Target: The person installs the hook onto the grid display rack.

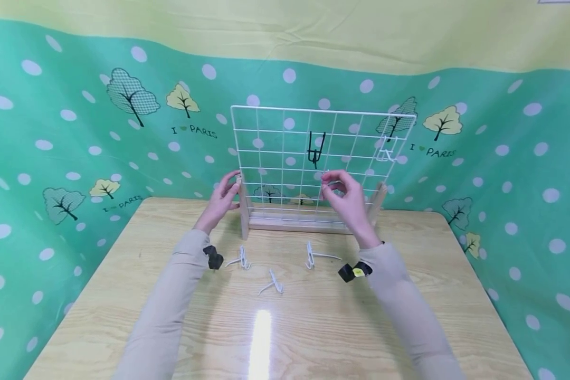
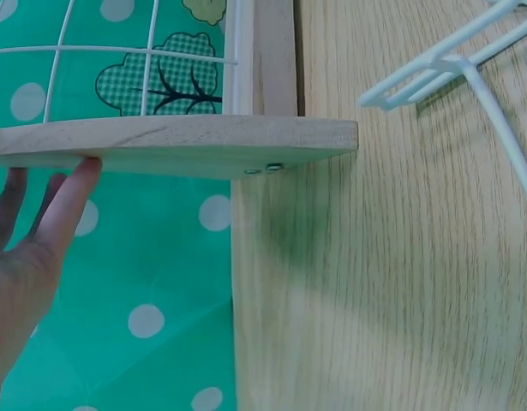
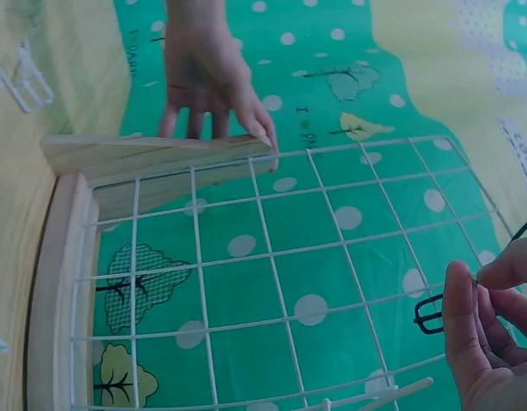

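Note:
A white wire grid [image 1: 285, 168] stands in a wooden frame [image 1: 294, 224]. At its left end, my left hand [image 1: 220, 200] holds the upright post [image 2: 186, 141], thumb and fingers on different parts of the wood. A black hook [image 1: 315, 153] hangs on the grid's upper middle. My right hand [image 1: 347, 200] is just below and right of it, fingers curled toward the thumb. In the right wrist view these fingers [image 3: 460, 317] overlap the black hook [image 3: 428, 315]; whether they pinch it cannot be told. A white hook [image 1: 386, 153] hangs at the grid's upper right.
Three white hooks lie on the wooden table in front of the frame: one at left [image 1: 241, 258], one nearer me [image 1: 274, 282], one at right [image 1: 310, 256]. A green and yellow printed cloth [image 1: 123, 148] hangs behind and along the sides.

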### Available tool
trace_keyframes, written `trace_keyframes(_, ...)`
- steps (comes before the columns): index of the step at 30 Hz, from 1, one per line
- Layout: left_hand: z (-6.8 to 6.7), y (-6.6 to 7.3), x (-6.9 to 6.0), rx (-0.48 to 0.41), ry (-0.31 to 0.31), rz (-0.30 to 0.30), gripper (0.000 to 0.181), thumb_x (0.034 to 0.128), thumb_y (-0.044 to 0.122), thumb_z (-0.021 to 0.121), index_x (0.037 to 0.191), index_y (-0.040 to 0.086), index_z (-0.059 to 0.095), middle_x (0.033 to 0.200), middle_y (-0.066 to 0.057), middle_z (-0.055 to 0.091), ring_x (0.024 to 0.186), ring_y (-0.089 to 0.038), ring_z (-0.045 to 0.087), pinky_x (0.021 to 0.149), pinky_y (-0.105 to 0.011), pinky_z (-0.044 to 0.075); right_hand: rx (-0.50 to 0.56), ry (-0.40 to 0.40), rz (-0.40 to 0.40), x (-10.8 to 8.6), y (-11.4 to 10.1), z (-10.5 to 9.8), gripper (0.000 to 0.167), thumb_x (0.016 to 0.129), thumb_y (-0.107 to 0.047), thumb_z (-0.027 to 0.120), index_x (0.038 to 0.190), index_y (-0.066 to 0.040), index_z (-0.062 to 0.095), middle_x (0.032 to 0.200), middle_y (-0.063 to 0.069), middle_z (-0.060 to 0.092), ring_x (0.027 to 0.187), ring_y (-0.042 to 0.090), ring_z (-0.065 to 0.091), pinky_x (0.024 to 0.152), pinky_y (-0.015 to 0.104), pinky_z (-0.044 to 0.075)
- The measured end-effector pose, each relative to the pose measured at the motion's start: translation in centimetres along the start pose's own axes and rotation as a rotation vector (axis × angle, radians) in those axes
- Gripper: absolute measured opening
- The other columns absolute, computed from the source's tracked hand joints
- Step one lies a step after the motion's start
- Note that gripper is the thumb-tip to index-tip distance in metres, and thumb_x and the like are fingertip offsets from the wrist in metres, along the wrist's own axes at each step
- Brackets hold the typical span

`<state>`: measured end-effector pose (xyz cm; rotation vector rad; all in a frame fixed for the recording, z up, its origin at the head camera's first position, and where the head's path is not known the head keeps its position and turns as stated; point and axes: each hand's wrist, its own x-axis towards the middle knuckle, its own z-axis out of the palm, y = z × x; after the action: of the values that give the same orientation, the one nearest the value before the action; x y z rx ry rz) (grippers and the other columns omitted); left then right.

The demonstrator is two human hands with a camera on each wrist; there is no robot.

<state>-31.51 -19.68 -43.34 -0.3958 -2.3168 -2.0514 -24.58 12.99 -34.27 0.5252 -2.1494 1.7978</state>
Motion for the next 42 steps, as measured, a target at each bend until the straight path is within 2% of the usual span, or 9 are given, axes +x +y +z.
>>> trace_keyframes(7, 0.0, 0.3, -0.1, -0.023, 0.009, 0.017, 0.049, 0.1043, 0.024, 0.045, 0.15, 0.013, 0.032, 0.147, -0.025, 0.034, 0.133, -0.04, 0.035, 0.101, -0.058, 0.042, 0.005, -0.086, -0.02, -3.0, 0.7, 0.1, 0.023, 0.087, 0.015, 0.056, 0.11, 0.012, 0.057, 0.101, 0.023, 0.059, 0.084, 0.04, 0.059, 0.068, 0.034, 0.061)
trace_keyframes(10, 0.1, 0.5, -0.1, -0.006, 0.011, 0.024, 0.048, 0.1038, 0.025, 0.046, 0.149, 0.012, 0.035, 0.144, -0.023, 0.037, 0.132, -0.038, 0.037, 0.103, -0.055, 0.041, -0.025, -0.127, -0.025, -4.2, -0.2, 0.2, 0.023, 0.086, 0.018, 0.056, 0.108, 0.015, 0.057, 0.1, 0.025, 0.06, 0.083, 0.041, 0.06, 0.068, 0.037, 0.061)
trace_keyframes(15, -0.3, 1.0, 0.1, -0.011, -0.036, 0.025, 0.047, 0.1041, 0.019, 0.045, 0.148, 0.007, 0.035, 0.143, -0.024, 0.038, 0.131, -0.04, 0.037, 0.104, -0.056, 0.04, -0.082, -0.173, -0.052, -5.6, -1.7, 0.6, 0.022, 0.084, 0.019, 0.056, 0.106, 0.018, 0.056, 0.098, 0.028, 0.06, 0.08, 0.042, 0.061, 0.065, 0.038, 0.061)
trace_keyframes(23, 0.0, 3.6, -0.7, 0.021, -0.075, 0.016, 0.046, 0.1042, 0.015, 0.044, 0.147, 0.0, 0.033, 0.141, -0.032, 0.036, 0.13, -0.043, 0.038, 0.1, -0.057, 0.043, -0.085, -0.225, -0.009, -7.8, -0.4, 0.6, 0.021, 0.083, 0.021, 0.056, 0.104, 0.017, 0.057, 0.095, 0.029, 0.059, 0.079, 0.044, 0.061, 0.064, 0.046, 0.06)
trace_keyframes(29, -0.2, 1.9, 0.6, -0.022, -0.075, 0.023, 0.047, 0.1038, 0.018, 0.046, 0.148, 0.005, 0.034, 0.142, -0.027, 0.039, 0.132, -0.041, 0.036, 0.099, -0.057, 0.044, -0.086, -0.231, 0.062, -8.9, 1.3, 0.7, 0.02, 0.084, 0.019, 0.055, 0.104, 0.018, 0.057, 0.094, 0.03, 0.059, 0.081, 0.043, 0.06, 0.064, 0.045, 0.06)
trace_keyframes(31, -0.3, 1.2, 1.0, -0.032, -0.073, 0.022, 0.047, 0.1036, 0.019, 0.046, 0.148, 0.008, 0.035, 0.142, -0.026, 0.04, 0.133, -0.039, 0.036, 0.099, -0.056, 0.044, -0.108, -0.241, 0.072, -9.2, 1.8, 0.8, 0.02, 0.084, 0.018, 0.056, 0.104, 0.017, 0.058, 0.095, 0.029, 0.06, 0.081, 0.041, 0.061, 0.063, 0.039, 0.06)
trace_keyframes(34, -0.4, 0.9, 1.1, -0.019, -0.065, 0.028, 0.047, 0.103, 0.022, 0.048, 0.147, 0.01, 0.037, 0.141, -0.024, 0.042, 0.132, -0.038, 0.038, 0.098, -0.054, 0.045, -0.158, -0.267, 0.063, -9.6, 2.5, 0.9, 0.018, 0.084, 0.017, 0.057, 0.102, 0.015, 0.059, 0.095, 0.028, 0.062, 0.082, 0.038, 0.061, 0.062, 0.032, 0.06)
trace_keyframes(37, -0.4, 0.8, 1.1, -0.006, -0.058, 0.036, 0.048, 0.1019, 0.026, 0.051, 0.147, 0.012, 0.04, 0.139, -0.022, 0.044, 0.13, -0.037, 0.04, 0.097, -0.052, 0.047, -0.203, -0.281, 0.017, -9.9, 3.7, 1.0, 0.02, 0.081, 0.019, 0.059, 0.1, 0.014, 0.06, 0.092, 0.028, 0.063, 0.08, 0.036, 0.061, 0.062, 0.028, 0.058)
trace_keyframes(42, -0.4, 0.6, 1.1, 0.008, -0.053, 0.04, 0.049, 0.1015, 0.028, 0.051, 0.147, 0.013, 0.04, 0.139, -0.023, 0.044, 0.129, -0.038, 0.042, 0.096, -0.051, 0.048, -0.223, -0.294, 0.001, -10.5, 8.0, 0.8, 0.024, 0.078, 0.019, 0.06, 0.101, 0.011, 0.061, 0.088, 0.022, 0.063, 0.08, 0.034, 0.06, 0.063, 0.029, 0.058)
